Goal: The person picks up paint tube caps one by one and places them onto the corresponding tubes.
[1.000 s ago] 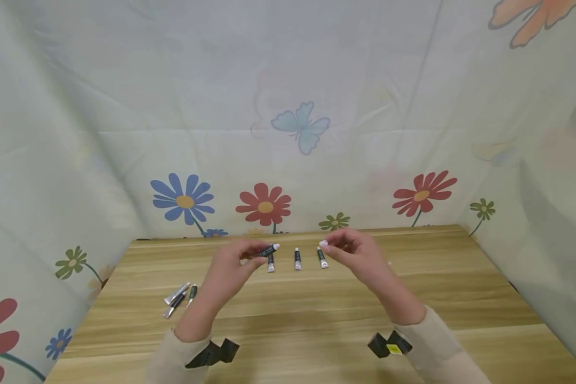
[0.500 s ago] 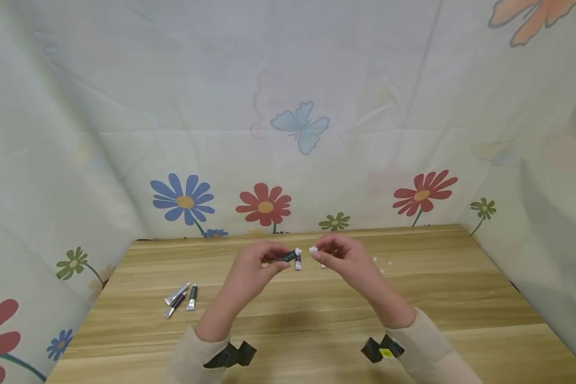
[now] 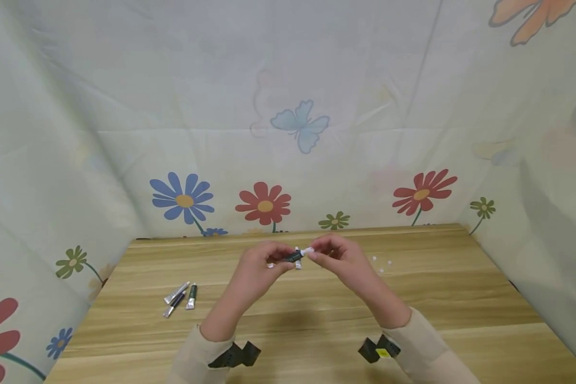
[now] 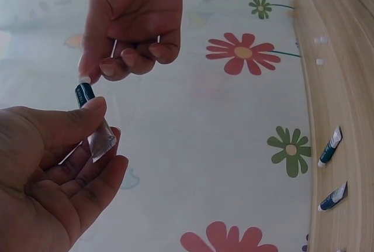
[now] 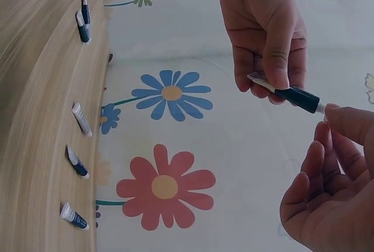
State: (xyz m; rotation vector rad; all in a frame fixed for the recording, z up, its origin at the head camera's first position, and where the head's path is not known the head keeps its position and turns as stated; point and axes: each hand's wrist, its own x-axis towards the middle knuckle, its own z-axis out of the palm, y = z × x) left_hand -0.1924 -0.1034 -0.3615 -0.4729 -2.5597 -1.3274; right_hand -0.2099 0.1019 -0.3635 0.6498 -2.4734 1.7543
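Observation:
In the head view my left hand (image 3: 264, 269) pinches a small dark green paint tube (image 3: 294, 257) with a silver crimped end, between thumb and fingers. The tube lies slanted above the table, its neck toward my right hand (image 3: 342, 258). My right thumb and fingers pinch a white cap (image 3: 309, 250) right at that neck. From the right wrist view, the cap is mostly covered by my right fingertips. Behind the hands another paint tube (image 3: 298, 264) lies on the table, partly hidden. The right wrist view shows a row of several tubes, including a blue one (image 5: 76, 162).
Toward the left of the wooden table (image 3: 288, 330) lie a silver tube (image 3: 176, 293), a dark blue tube (image 3: 175, 305) and a green tube (image 3: 192, 297). Small white caps (image 3: 374, 258) are scattered right of my right hand. A flowered curtain (image 3: 221, 133) hangs behind the table.
My left hand has moved right with the paint tube, and my right hand slightly left with the cap. The gap between them has closed; the cap now meets the tube's neck.

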